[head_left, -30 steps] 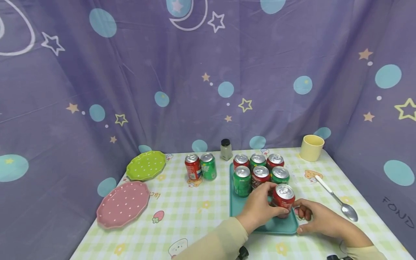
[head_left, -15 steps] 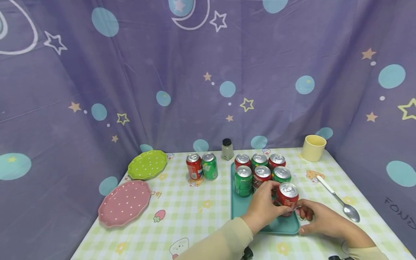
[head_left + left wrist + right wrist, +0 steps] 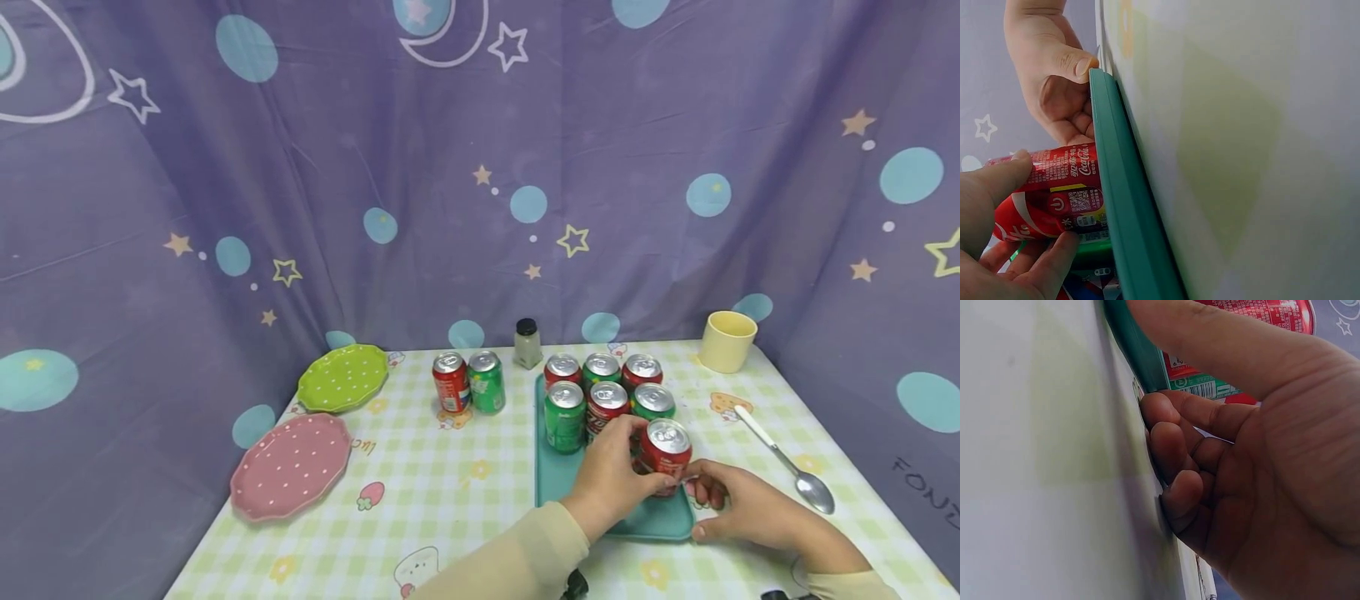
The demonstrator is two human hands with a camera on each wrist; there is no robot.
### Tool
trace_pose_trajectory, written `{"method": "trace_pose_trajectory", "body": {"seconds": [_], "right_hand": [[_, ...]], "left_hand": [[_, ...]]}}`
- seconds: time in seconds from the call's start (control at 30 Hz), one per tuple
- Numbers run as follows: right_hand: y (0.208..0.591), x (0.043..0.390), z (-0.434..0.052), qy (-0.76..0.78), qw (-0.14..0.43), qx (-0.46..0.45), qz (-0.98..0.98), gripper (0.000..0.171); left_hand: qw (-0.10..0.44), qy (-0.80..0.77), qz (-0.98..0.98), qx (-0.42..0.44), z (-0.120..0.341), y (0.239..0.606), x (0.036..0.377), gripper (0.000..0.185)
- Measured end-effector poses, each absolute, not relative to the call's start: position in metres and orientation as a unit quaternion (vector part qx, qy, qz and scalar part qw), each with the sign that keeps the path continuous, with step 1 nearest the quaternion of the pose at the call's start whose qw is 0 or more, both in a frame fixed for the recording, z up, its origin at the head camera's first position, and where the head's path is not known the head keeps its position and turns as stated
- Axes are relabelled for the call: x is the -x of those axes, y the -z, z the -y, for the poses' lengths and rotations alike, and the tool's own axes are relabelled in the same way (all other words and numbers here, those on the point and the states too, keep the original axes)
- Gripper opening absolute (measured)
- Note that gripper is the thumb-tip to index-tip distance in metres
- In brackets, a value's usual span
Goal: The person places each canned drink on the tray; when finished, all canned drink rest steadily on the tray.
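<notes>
My left hand (image 3: 611, 475) grips a red Coca-Cola can (image 3: 666, 457), upright at the front right of the teal tray (image 3: 557, 483). In the left wrist view, thumb and fingers lie on opposite sides of this can (image 3: 1066, 165), its base at the tray (image 3: 1125, 187). At the tray's front right corner, my right hand (image 3: 742, 504) holds the edge between thumb and index finger; the other fingers curl beside it, as the right wrist view shows (image 3: 1235, 456). Behind the gripped can stand two rows of cans, among them a green one (image 3: 565, 421) and a dark red one (image 3: 606, 404).
A red can (image 3: 451, 385) and a green can (image 3: 487, 385) stand left of the tray. Around them are a shaker (image 3: 527, 346), a green plate (image 3: 342, 379) and a pink plate (image 3: 291, 467). A yellow cup (image 3: 727, 343) and a spoon (image 3: 780, 458) are on the right.
The Coca-Cola can has shifted slightly right with my left hand, closer to the tray's right edge. My right hand stays at the corner. The head view has turned a little left.
</notes>
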State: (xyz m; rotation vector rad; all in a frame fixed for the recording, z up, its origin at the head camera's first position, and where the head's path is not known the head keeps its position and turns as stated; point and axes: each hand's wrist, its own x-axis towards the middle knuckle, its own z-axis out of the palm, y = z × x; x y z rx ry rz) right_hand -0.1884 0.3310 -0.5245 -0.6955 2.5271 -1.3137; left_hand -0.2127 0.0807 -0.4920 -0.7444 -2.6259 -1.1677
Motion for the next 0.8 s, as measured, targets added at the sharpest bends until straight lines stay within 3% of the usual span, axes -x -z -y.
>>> {"method": "trace_pose_trajectory", "body": {"seconds": [0.5,0.8], "right_hand": [[0.5265,0.1881,-0.3310,0.443,0.082,0.256,-0.855,0.062],[0.5259,0.1887,-0.3318,0.448,0.096,0.250,-0.853,0.064]], "left_hand": [[0.082,0.383,0.886,0.249,-0.0816,0.4899,0.2096,0.071],[0.078,0.388,0.884,0.248,-0.0794,0.4885,0.2078,0.074]]}}
